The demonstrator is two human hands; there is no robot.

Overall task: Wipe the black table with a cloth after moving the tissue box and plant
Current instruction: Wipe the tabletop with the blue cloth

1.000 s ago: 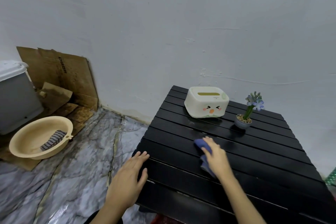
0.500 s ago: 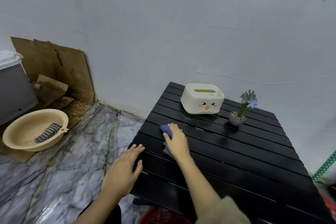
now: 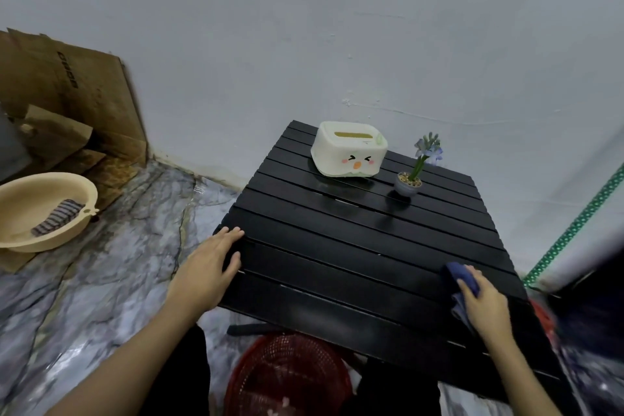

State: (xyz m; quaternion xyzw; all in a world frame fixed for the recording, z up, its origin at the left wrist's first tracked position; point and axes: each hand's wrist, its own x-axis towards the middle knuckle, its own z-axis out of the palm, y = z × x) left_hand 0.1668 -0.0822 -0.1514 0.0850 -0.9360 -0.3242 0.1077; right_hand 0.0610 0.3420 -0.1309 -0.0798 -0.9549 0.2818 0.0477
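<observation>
The black slatted table [image 3: 354,240] stands against the white wall. At its far edge sit a cream tissue box [image 3: 349,154] with a cartoon face and, to its right, a small potted plant [image 3: 413,172] with pale blue flowers. My right hand [image 3: 486,302] presses a dark blue cloth [image 3: 464,277] onto the table's near right part. My left hand [image 3: 209,263] lies flat, fingers spread, on the table's left edge and holds nothing.
A red mesh basket [image 3: 287,378] sits under the table's near edge. On the marble floor at left are a beige basin [image 3: 20,199] with a striped cloth inside and cardboard sheets [image 3: 67,91] leaning on the wall. A green patterned strip [image 3: 574,226] runs at right.
My right hand has swept the blue cloth from the table's left-middle across to its near right side. My left hand stays on the left edge. The camera view has shifted.
</observation>
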